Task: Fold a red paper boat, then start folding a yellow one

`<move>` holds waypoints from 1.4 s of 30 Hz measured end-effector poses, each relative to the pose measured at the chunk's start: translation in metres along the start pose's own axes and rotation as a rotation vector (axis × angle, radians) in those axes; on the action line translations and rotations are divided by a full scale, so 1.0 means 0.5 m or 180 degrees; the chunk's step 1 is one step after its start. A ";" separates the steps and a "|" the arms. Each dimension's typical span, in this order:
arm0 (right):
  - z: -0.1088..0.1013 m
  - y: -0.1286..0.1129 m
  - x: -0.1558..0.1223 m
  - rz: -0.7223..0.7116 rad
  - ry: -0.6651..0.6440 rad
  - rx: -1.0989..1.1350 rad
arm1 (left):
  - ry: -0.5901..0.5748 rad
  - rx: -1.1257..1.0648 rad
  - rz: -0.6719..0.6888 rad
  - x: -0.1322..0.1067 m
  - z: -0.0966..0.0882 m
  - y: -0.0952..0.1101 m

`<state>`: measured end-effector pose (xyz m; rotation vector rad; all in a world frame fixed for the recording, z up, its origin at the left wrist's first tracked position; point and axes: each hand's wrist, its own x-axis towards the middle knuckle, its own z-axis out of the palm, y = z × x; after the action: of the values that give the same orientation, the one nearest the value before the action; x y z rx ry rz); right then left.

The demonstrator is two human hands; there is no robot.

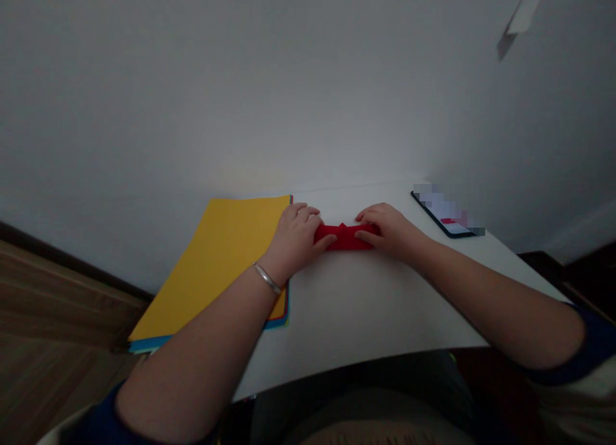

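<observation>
Behind everything, plain greyish wall (192,99), dimly lit, with small pale tag (527,14) high at right, too blurred to read. Up against wall: white bench (375,304), seen from above, front edge toward wearer. At far left, beside and below bench level: brown wood-grained panel (62,297). On left part of bench: stack of large coloured sheets, yellow sheet (212,259) uppermost; blue, red and pale green edges showing beneath at front and right side. At middle of bench, toward back: red folded strip (344,238), long axis running left to right, small pointed peak at middle of upper edge. Lies just right of stack and well apart from phone; whether flat on surface or slightly raised, cannot tell. At left end of strip: left hand (299,232), grip clamped on it, thumb laid along near face, fingers bent over far side. Forearm crosses over right front corner of stack; silver bracelet (267,279) around wrist. At right end: right hand (387,232), grip likewise clamped on strip, thumb on near face, pointing inward, fingers curled behind. Thumb tips apart, with bare red stretch visible between. On right rear part of bench: phone (445,215), set obliquely, screen up and lit, content blurred into blocks, black case edge visible. Dark blue cuffs (584,342) around both arms.
</observation>
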<state>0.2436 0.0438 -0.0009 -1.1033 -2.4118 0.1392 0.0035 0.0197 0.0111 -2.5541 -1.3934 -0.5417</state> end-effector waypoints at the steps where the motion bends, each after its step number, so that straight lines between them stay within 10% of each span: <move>1: -0.003 -0.004 0.000 -0.0062 0.0033 0.0006 | 0.0013 -0.0049 0.0163 0.001 -0.001 0.002; 20: 0.009 0.001 -0.009 0.0883 -0.0467 0.0468 | -0.0510 -0.0342 0.0021 0.005 0.017 0.003; 42: 0.001 -0.033 0.000 0.0816 -0.0637 -0.0248 | -0.0520 -0.0083 -0.0125 0.004 0.024 0.040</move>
<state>0.2321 0.0324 0.0035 -1.4968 -2.4549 0.2526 0.0240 0.0144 0.0014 -2.6488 -1.5009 -0.3662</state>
